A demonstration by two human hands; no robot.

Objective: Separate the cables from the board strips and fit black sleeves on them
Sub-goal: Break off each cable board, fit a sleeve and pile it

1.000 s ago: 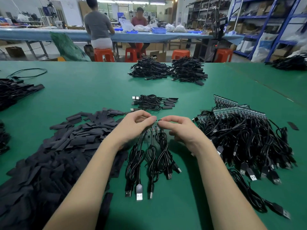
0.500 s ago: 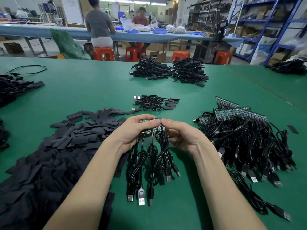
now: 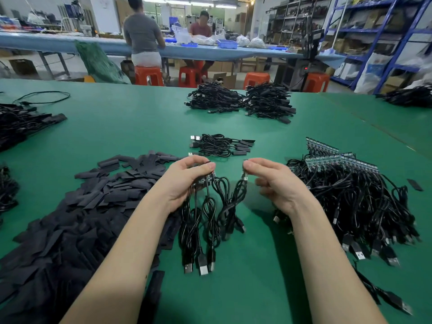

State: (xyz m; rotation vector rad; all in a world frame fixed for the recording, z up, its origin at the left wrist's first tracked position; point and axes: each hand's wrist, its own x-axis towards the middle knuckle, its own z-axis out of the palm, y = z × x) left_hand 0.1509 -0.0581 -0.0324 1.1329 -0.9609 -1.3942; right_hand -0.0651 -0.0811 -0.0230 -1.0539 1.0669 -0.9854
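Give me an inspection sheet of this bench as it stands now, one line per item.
Surface: green table, shared by several piles.
Job's things: left hand grips a short board strip with cables hanging; right hand pinches one separated board end; black sleeves heaped at left; unsplit board strips on a cable heap at right.
Clutter: one stray sleeve at far right.
Grippers: both hands' fingers curled on parts, hands apart.
Cables: small sleeved batch ahead; two larger piles beyond; more piles at the left edge.
Surroundings: two people at a blue bench, orange stools, blue shelving.
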